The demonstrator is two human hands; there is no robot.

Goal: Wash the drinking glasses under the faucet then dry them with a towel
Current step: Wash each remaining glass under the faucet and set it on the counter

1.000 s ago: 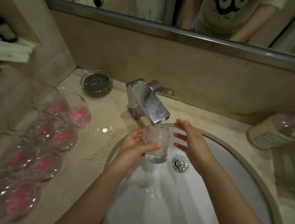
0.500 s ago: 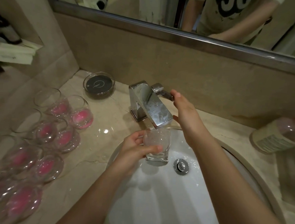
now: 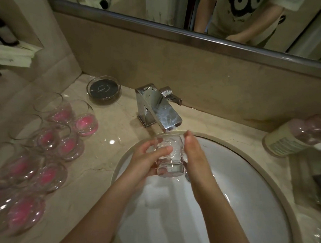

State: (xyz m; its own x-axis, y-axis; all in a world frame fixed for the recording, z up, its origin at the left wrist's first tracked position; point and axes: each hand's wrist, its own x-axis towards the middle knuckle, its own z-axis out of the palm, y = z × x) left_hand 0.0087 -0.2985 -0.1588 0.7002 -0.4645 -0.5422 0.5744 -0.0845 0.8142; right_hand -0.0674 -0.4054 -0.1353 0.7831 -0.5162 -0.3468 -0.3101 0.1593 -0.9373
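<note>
Bathroom vanity, beige marble counter [image 3: 102,164] with a round white basin [image 3: 245,180] set in it, mirror above.

Grip: the left hand [image 3: 145,161] curls round a clear drinking glass [image 3: 170,154], thumb across the near wall and fingers behind it. The right hand [image 3: 195,156] lies against the glass's right wall with fingers straight and together, pressing rather than clasping. The glass is upright, over the basin, directly beneath the spout of the chrome faucet [image 3: 156,106]. Judged purpose: held there to take the rinse, with spill falling into the basin. No stream can be made out at the spout; droplets or film show on the glass walls, and whether water stands in it cannot be told.

Behind the grip, the faucet's lever [image 3: 171,95] points right. To the left of the grip, round glass holders [image 3: 66,146] crowd the counter, each with pink material in its base. Beyond them stands a shallow glass dish [image 3: 103,88] with a dark disc in it. Right of the grip, a bottle [image 3: 295,136] lies on its side; contents unclear.

No towel identified. Drying not yet begun.
</note>
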